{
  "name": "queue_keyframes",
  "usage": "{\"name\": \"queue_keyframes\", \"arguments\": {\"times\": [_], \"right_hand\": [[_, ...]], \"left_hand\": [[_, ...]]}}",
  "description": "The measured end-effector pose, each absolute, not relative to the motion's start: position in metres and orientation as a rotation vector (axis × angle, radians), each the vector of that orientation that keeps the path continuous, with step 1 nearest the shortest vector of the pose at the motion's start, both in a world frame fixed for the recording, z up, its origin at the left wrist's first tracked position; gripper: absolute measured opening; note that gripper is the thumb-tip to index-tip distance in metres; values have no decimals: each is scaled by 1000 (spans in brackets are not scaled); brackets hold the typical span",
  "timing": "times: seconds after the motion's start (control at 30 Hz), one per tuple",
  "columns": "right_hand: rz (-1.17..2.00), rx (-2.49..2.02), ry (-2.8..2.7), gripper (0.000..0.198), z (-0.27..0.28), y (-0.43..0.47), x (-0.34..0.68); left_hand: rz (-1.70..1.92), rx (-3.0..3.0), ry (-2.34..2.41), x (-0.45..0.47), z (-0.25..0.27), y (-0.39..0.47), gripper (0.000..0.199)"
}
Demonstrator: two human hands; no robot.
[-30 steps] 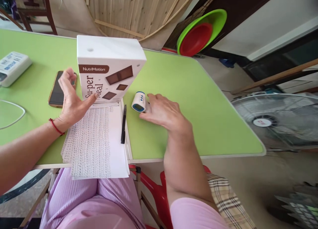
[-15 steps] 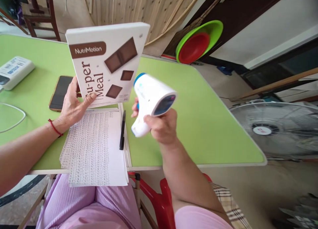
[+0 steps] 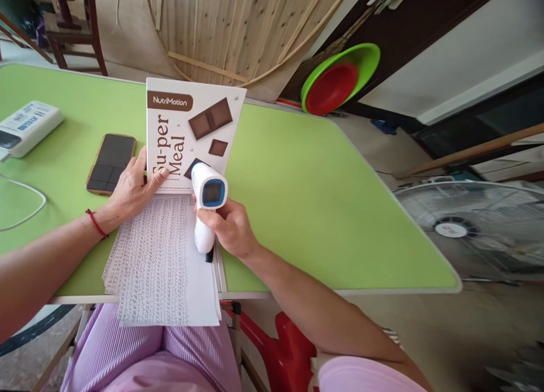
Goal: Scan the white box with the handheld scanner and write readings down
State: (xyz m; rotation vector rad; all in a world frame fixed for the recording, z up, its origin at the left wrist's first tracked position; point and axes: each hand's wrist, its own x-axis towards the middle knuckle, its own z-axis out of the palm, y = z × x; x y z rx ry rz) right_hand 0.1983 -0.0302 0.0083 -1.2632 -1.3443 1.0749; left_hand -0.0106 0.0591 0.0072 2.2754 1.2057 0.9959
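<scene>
My left hand point(image 3: 135, 185) grips the lower left edge of a white box point(image 3: 238, 106) printed "NutriMotion Su-per Meal" with chocolate pieces, holding it upright with the thumb across its front. In my right hand point(image 3: 233, 225) is a white infrared thermometer point(image 3: 204, 233) with a blue-framed screen facing me. Its head overlaps the box's lower right part in my view; whether they touch I cannot tell. Below lie handwritten sheets of paper point(image 3: 165, 267), hanging over the table's front edge. A black pen point(image 3: 209, 256) is mostly hidden behind the thermometer handle.
A smartphone point(image 3: 111, 162) lies on the green table point(image 3: 314, 211) beside my left hand. Farther left are a white power bank point(image 3: 32, 126) and a cable point(image 3: 40, 208). A fan point(image 3: 454, 228) stands right of the table, and a red stool point(image 3: 280, 346) below it.
My right hand has brought the thermometer left, in front of the box, and turned its screen towards me. The box has come lower and now faces me more squarely.
</scene>
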Motion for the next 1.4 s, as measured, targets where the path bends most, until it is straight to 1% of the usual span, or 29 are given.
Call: {"name": "queue_keyframes", "arguments": {"times": [0.23, 0.5, 0.73, 0.93, 1.07, 1.27, 1.4], "right_hand": [[1074, -1250, -1416, 32, 11, -29, 201], [1015, -1238, -1482, 38, 11, -27, 202], [1034, -1234, -1421, 41, 6, -26, 205], [1048, -1230, -1398, 46, 6, -25, 204], [1042, -1233, -1392, 49, 5, -24, 204], [1036, -1241, -1405, 46, 5, -24, 205], [1049, -1234, -1416, 43, 7, -25, 204]], "left_hand": [[1045, 2321, 1165, -10, 2, 60, 48], [1042, 2315, 1151, -9, 0, 61, 57], [1027, 2282, 1178, -9, 0, 61, 55], [1059, 2283, 1141, -8, 0, 60, 45], [1063, 2287, 1127, -8, -1, 63, 41], [1037, 2295, 1108, -9, -2, 65, 42], [1032, 2269, 1087, -9, -2, 64, 39]]}}
